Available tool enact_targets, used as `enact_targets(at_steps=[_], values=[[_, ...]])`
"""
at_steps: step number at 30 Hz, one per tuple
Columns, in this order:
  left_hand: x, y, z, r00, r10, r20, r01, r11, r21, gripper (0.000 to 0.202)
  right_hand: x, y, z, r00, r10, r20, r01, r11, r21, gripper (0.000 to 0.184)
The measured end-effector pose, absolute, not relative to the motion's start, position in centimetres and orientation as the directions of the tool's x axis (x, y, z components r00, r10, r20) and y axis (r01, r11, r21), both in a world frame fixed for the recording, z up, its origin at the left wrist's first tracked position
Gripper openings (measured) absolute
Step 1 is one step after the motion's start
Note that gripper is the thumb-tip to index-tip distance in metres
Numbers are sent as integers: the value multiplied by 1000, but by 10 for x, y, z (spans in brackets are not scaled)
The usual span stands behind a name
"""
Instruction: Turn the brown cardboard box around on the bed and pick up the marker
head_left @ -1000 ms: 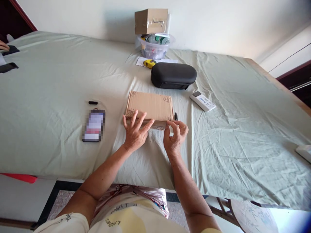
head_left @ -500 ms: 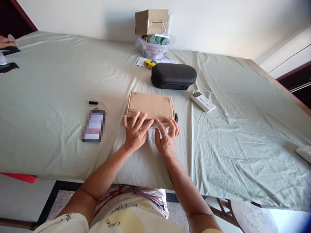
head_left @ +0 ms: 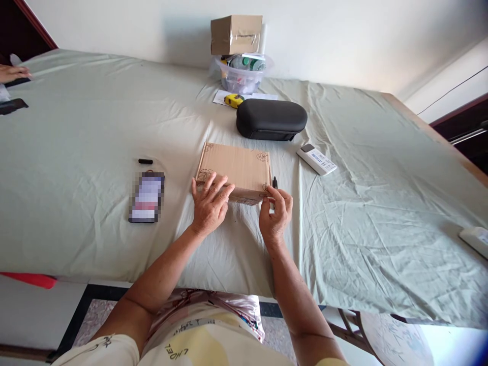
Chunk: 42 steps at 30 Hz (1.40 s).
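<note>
A flat cardboard box (head_left: 236, 165) with dark swirl drawings at its corners lies in front of me. Its lid looks down, and the front side shows. Over the left part of its front edge rests my left hand (head_left: 209, 206), fingers spread and touching the lid. At the front right corner, my right hand (head_left: 276, 213) pinches the box between thumb and fingers. A black marker (head_left: 275, 182) lies just beyond that hand, along the box's right side, partly hidden.
A phone (head_left: 147, 198) and a black pen cap (head_left: 145, 161) lie left. Behind the box are a black case (head_left: 271, 119), a white power bank (head_left: 316, 159), a yellow tape measure (head_left: 233, 100) and a plastic basket (head_left: 244, 80). Another person's hand (head_left: 13, 73) shows far left.
My right hand has moved right, from the front edge to the box's front right corner, and its fingers have closed there. My left hand stays nearly in place.
</note>
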<state>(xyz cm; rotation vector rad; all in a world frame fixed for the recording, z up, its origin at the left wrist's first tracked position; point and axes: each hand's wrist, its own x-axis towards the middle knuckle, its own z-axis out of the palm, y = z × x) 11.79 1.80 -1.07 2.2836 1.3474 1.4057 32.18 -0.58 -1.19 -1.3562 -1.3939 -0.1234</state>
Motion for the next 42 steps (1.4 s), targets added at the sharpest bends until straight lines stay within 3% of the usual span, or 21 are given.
enact_targets(at_steps=[4,8,13,18,27,32,36,42], values=[[115,19,-13,113,770,627,597,-558,577,34,317,-11,-10,243,614,751,735,388,-556,24],[113,23,-19,115,736,667,585,-593,554,56,307,-17,-10,132,626,769,728,465,-504,23],[114,25,-23,191,621,760,557,-706,437,61,293,-25,-8,-38,604,796,635,630,-448,36],[115,21,-20,248,597,763,514,-749,419,52,283,-30,-7,-110,596,796,577,690,-437,49],[112,23,-19,271,597,755,534,-746,398,61,288,-25,-12,-121,600,791,595,681,-426,49],[115,22,-19,263,620,739,543,-728,417,50,291,-21,-10,-99,585,805,601,680,-420,49],[116,22,-17,252,592,765,512,-753,414,44,300,-16,-9,-7,594,804,659,608,-443,42],[110,27,-17,234,556,798,467,-784,409,38,317,-7,-15,203,654,729,696,427,-578,33]])
